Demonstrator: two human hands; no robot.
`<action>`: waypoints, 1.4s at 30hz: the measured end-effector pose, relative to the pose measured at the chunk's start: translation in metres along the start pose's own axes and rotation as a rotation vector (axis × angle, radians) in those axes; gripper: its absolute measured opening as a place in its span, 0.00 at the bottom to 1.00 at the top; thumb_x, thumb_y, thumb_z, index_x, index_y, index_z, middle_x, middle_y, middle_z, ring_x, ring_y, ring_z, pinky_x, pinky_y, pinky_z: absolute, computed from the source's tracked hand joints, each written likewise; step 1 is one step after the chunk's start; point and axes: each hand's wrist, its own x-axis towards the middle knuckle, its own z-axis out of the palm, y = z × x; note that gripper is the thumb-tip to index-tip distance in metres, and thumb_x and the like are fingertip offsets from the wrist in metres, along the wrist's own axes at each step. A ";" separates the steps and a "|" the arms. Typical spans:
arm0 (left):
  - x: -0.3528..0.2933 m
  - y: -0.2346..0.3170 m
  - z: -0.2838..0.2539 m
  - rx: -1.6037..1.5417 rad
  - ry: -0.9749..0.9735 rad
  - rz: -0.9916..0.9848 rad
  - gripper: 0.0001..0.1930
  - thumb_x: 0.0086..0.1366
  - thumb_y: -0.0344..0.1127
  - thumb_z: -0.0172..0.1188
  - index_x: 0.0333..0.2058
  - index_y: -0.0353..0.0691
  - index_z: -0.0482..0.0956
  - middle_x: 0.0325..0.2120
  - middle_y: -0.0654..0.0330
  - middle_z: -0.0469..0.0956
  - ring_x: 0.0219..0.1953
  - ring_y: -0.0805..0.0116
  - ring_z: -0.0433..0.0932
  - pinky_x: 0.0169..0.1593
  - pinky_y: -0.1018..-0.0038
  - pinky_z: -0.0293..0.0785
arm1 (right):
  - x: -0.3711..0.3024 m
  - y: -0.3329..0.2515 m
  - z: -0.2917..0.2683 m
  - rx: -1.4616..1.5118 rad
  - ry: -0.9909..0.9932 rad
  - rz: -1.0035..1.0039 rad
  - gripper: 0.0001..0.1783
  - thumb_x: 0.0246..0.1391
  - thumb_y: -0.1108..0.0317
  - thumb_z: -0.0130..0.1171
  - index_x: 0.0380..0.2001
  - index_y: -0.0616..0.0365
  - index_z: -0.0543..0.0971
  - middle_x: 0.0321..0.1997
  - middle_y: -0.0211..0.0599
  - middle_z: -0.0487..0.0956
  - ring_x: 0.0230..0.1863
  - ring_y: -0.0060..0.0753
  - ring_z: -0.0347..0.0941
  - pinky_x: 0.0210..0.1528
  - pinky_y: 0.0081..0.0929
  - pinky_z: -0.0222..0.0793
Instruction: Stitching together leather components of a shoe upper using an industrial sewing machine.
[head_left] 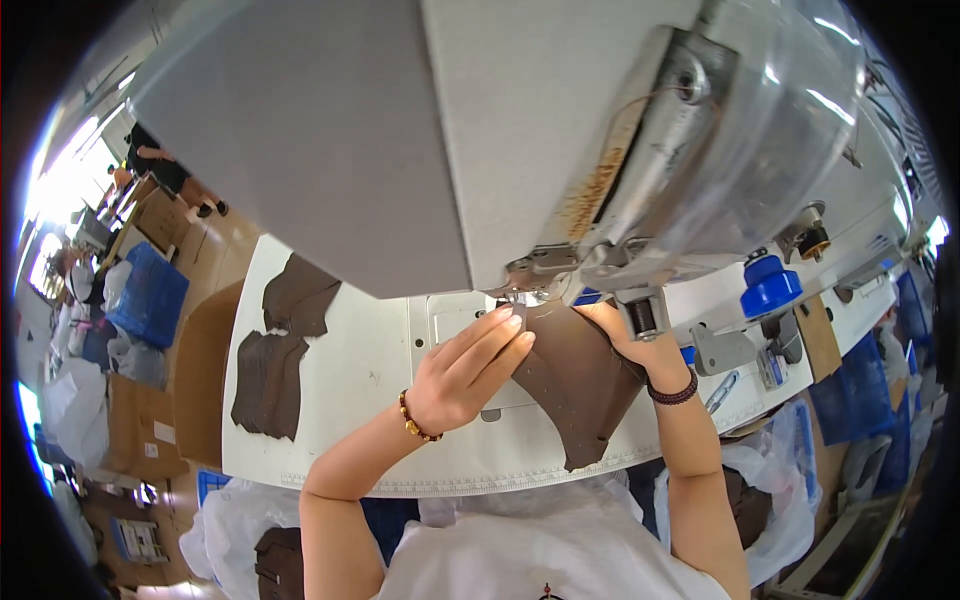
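Note:
A brown fabric piece [580, 385] lies under the needle area of a white sewing machine [545, 130], its narrow end hanging toward the table's front edge. My left hand [470, 365] is closed on the piece's left edge, fingers pressed together close to the presser foot [525, 297]. On the far right side of the same piece, my right hand [625, 335] grips its edge; the machine's parts partly hide those fingers. Beaded bracelets circle both wrists.
Stacks of brown fabric pieces [268, 385] lie at the table's left. Right of the machine head are a blue cap-shaped part [768, 285], a grey metal plate [722, 350] and small tools. Bags with brown pieces [278, 560] hang below the table edge. People stand far left.

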 end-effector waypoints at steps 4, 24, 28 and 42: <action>0.001 0.000 -0.002 -0.029 -0.034 -0.007 0.14 0.45 0.20 0.59 0.34 0.31 0.81 0.36 0.53 0.78 0.42 0.56 0.79 0.42 0.70 0.80 | 0.001 -0.017 -0.006 -0.037 -0.020 -0.209 0.08 0.46 0.70 0.62 0.31 0.59 0.76 0.29 0.36 0.76 0.34 0.38 0.72 0.37 0.33 0.66; 0.010 -0.001 -0.008 -0.013 -0.148 0.010 0.14 0.47 0.21 0.60 0.37 0.29 0.79 0.38 0.52 0.78 0.45 0.57 0.77 0.44 0.72 0.79 | 0.009 -0.037 -0.015 0.014 0.066 -0.340 0.16 0.43 0.64 0.65 0.36 0.61 0.77 0.32 0.43 0.80 0.34 0.42 0.77 0.37 0.30 0.70; 0.016 -0.001 -0.013 0.016 -0.171 0.032 0.13 0.47 0.21 0.61 0.35 0.30 0.80 0.37 0.54 0.78 0.44 0.60 0.78 0.42 0.72 0.79 | 0.007 -0.029 -0.013 0.093 0.079 -0.310 0.14 0.41 0.67 0.66 0.34 0.59 0.79 0.33 0.41 0.81 0.35 0.41 0.77 0.37 0.30 0.71; 0.021 -0.005 -0.018 0.037 -0.176 0.035 0.13 0.46 0.22 0.61 0.35 0.32 0.79 0.36 0.55 0.77 0.39 0.64 0.78 0.38 0.75 0.80 | 0.000 0.069 0.013 0.128 0.028 -0.342 0.20 0.44 0.65 0.68 0.43 0.48 0.78 0.44 0.31 0.79 0.45 0.32 0.76 0.49 0.32 0.71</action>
